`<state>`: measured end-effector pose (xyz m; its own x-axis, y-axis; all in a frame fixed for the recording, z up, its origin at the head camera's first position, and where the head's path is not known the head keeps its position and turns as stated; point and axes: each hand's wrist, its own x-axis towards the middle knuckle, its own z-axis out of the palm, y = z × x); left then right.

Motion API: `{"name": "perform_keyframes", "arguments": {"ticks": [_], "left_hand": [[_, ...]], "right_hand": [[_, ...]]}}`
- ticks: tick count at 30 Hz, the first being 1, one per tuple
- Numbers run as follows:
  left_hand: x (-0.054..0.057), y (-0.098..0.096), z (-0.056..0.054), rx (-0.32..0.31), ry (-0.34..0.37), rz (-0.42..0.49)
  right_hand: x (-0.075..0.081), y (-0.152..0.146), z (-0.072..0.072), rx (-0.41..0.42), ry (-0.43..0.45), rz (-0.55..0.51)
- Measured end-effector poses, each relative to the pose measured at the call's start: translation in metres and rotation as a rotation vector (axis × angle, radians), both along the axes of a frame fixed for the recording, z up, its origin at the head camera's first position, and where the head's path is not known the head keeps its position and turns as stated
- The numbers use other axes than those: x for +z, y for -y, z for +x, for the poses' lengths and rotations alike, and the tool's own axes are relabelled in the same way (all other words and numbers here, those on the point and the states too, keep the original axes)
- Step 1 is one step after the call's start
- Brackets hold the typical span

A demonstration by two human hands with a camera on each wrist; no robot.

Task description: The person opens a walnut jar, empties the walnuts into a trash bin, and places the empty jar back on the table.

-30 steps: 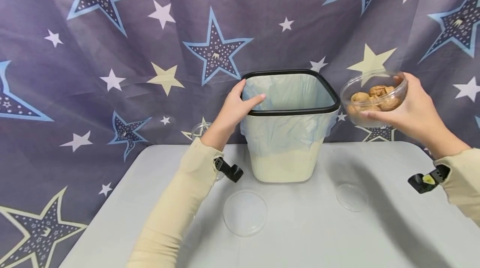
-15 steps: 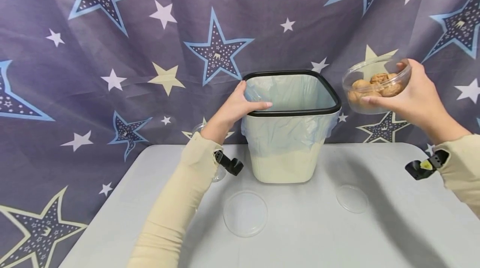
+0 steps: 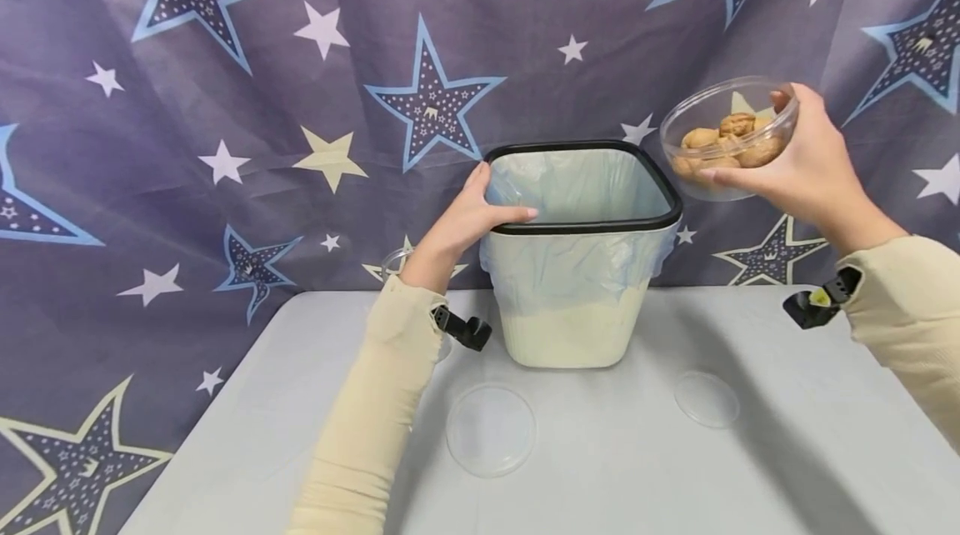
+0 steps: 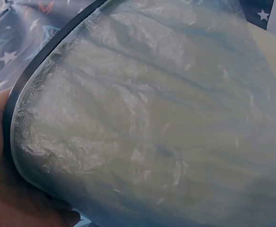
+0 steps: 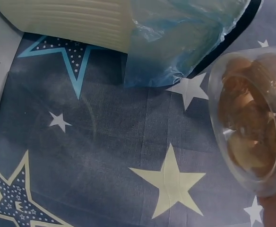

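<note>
A cream trash can [image 3: 570,327] with a black rim stands on the table, lined with a thin bluish plastic bag [image 3: 570,264] folded over its outside. My left hand [image 3: 468,214] grips the near left corner of the rim, thumb over the inner side; the left wrist view shows the fingers at the black rim [image 4: 22,87]. Up beside the can's right edge, my right hand [image 3: 798,164] holds a clear round plastic container [image 3: 720,185], tilted a little toward the can. Several walnuts [image 3: 738,139] lie inside it; through its bottom they show in the right wrist view.
Two clear round lids [image 3: 491,431] [image 3: 707,399] lie flat on the white table [image 3: 600,468], in front of the can and to its right. Behind my left forearm another clear plastic container [image 3: 396,260] is partly hidden. A star-patterned cloth [image 3: 247,143] hangs close behind the table.
My right hand has lifted the walnut container higher, then brought it left, nearer the can's rim. My left hand stays at the rim, its thumb shifted slightly. Can and lids have not moved.
</note>
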<state>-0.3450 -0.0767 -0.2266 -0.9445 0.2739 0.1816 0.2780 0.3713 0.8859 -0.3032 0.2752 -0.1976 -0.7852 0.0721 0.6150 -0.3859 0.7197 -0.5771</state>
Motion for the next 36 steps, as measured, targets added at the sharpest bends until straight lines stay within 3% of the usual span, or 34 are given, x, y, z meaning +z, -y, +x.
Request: {"name": "perform_keyframes", "arguments": {"ticks": [14,26,36], "left_hand": [[0.001,0.001,0.002,0.007,0.028,-0.044],[0.0,0.001,0.001,0.004,0.032,-0.036],[0.0,0.001,0.001,0.009,0.019,-0.026]], "right_hand": [[0.004,0.014,-0.027,0.073,-0.18,0.02],[0.009,0.008,-0.036,0.093,-0.311,0.233],[0.009,0.008,-0.044,0.147,-0.394,0.327]]}}
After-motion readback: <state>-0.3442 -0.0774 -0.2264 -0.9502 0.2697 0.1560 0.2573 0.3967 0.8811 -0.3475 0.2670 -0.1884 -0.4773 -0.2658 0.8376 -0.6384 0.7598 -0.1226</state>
